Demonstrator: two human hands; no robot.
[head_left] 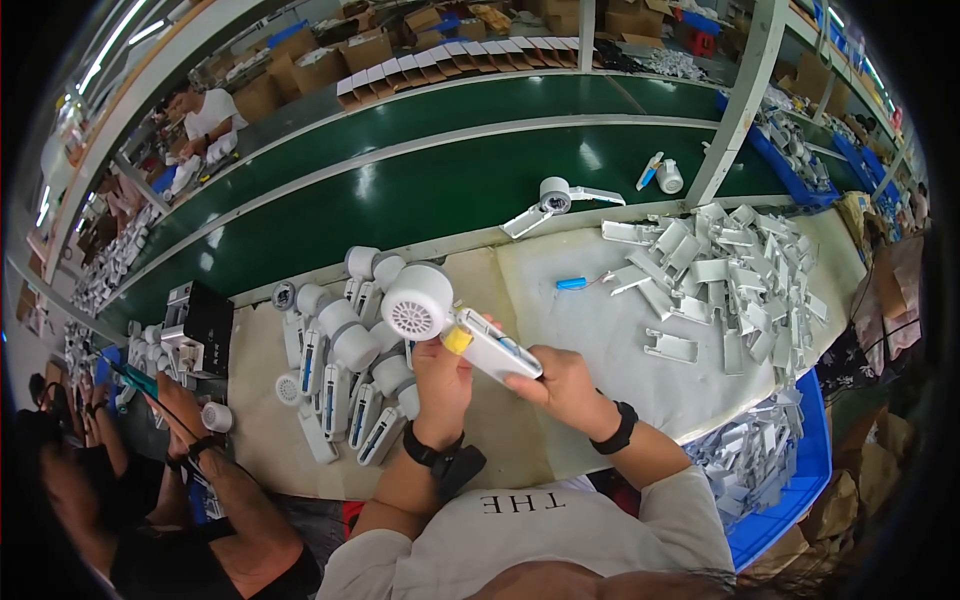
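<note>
A white hair dryer [420,285] with a round grille is held up over the worktable, its open-sided handle [492,352] pointing right. Closed beneath the joint of head and handle, my left hand [443,380] supports it; a small yellow patch [457,340] shows there, and I cannot make out what it is. My right hand [568,390] grips the handle's far end with thumb and fingers. Inside the handle, a strip of blue is visible. Several similar hair dryers [350,345] lie close together to the left of my left hand.
Right of my hands lies a heap of white handle shells [740,270], with a blue battery [571,284] on wires nearby. A blue bin [815,440] of shells stands at lower right. Beyond runs a green conveyor [430,190]. A co-worker's arm [235,480] is at left, beside a black box [198,325].
</note>
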